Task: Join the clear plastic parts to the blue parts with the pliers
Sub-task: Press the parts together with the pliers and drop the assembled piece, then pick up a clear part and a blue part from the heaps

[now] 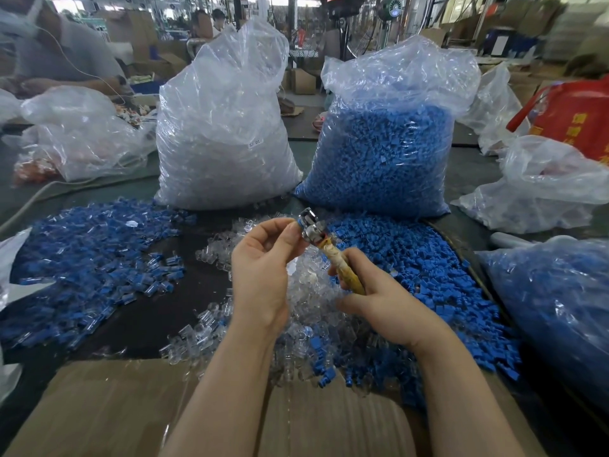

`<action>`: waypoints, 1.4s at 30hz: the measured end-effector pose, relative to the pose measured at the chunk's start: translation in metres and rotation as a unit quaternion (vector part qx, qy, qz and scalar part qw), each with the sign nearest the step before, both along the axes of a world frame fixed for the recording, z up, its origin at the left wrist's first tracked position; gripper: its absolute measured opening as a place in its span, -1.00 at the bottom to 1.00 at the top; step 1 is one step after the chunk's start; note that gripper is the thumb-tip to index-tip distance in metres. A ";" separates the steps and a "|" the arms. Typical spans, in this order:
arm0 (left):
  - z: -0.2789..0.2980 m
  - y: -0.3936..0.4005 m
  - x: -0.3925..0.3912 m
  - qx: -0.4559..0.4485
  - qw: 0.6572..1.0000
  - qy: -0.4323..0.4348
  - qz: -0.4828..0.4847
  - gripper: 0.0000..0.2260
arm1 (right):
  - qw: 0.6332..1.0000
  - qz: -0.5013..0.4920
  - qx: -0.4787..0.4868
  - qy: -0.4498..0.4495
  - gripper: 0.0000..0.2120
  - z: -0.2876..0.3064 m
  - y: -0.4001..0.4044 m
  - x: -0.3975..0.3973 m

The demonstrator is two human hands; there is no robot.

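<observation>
- Ahead of you stand two tall crinkled clear plastic sacks: the left sack [224, 127] is full of clear plastic parts, the right sack [385, 140] is full of blue parts.
- A third bag [557, 305] at your right edge also holds blue parts.
- Your right hand [379, 301] is curled tight round the yellowish wrapped handles of the pliers [324, 249], whose shiny metal head points up and left.
- Your left hand [263, 268] pinches a small blue part [300, 223] between thumb and fingertips, held right against the pliers' head; how far the jaws are closed cannot be told.
- Under your hands lies a loose heap of clear parts [306, 298], glassy and small.
- A heap of blue parts [428, 278] spreads to your right.
- A pile of joined blue-and-clear pieces [92, 258] lies on your left.
- Flat brown cardboard [108, 407] lies nearest you, beneath your forearms.
</observation>
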State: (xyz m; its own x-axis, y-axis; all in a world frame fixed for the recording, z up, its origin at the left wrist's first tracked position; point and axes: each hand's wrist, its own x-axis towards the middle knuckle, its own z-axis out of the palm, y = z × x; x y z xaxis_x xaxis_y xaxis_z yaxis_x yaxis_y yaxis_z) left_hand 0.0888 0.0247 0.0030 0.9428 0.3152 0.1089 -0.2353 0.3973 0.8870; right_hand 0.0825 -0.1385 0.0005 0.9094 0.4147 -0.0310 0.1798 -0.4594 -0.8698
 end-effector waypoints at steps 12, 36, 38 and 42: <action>0.003 -0.003 -0.001 0.003 1.000 -0.001 0.010 -0.94 | 0.996 -0.046 -0.049 -0.066 -0.82 -0.005 0.006 0.001; -0.036 0.138 -0.007 0.501 0.738 0.320 0.320 -0.76 | 0.912 -0.302 -0.265 -0.085 -0.86 -0.019 -0.013 0.014; -0.031 0.132 -0.007 0.545 0.717 0.310 0.305 -0.74 | 0.900 -0.329 -0.279 -0.069 -0.84 -0.020 -0.013 0.015; -0.020 0.108 0.000 0.572 0.750 0.251 0.217 -0.85 | 0.883 -0.347 -0.311 -0.053 -0.86 -0.022 -0.013 0.015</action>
State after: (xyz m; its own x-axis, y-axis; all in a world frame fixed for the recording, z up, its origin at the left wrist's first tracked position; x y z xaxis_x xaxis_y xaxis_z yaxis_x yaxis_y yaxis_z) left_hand 0.0885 0.1324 -0.0170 0.7907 0.5755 0.2089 0.3557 -0.7096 0.6082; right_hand 0.0971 -0.1516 -0.0212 0.9496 -0.3104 0.0445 -0.2669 -0.8746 -0.4047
